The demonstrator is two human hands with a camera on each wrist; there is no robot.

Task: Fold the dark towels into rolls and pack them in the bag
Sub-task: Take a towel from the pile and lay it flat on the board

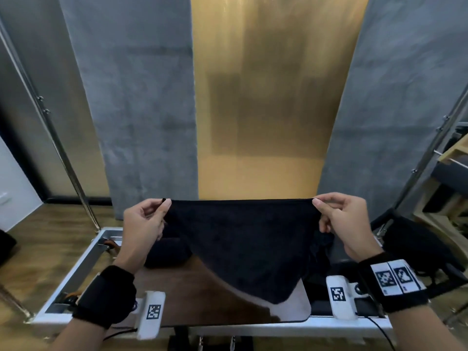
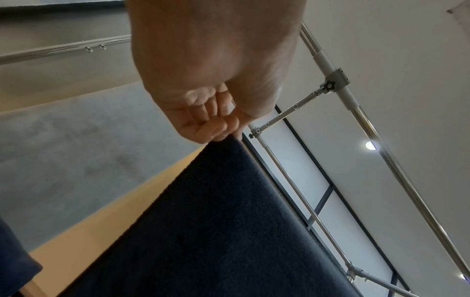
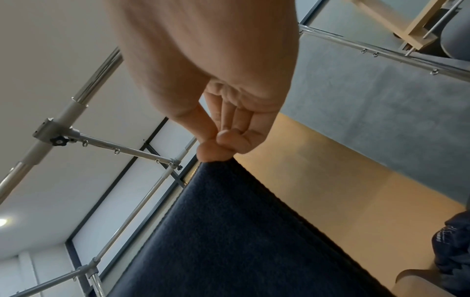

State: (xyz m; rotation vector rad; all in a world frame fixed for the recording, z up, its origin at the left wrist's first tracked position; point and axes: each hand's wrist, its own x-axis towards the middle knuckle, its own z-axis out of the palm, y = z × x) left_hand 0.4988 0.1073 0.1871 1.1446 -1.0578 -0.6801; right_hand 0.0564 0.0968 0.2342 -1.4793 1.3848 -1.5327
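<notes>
A dark navy towel hangs stretched in the air above the brown table. My left hand pinches its top left corner, and my right hand pinches its top right corner. The towel's lower edge droops to a point near the table top. In the left wrist view my left hand pinches the towel corner between thumb and fingers. The right wrist view has my right hand pinching the towel the same way. A dark roll lies on the table behind the left hand. A black bag sits at the right.
More dark cloth lies bunched on the table behind the held towel. Metal stand poles rise at both sides. Grey curtains and a yellow panel hang behind the table. White tagged blocks sit at the table's front edge.
</notes>
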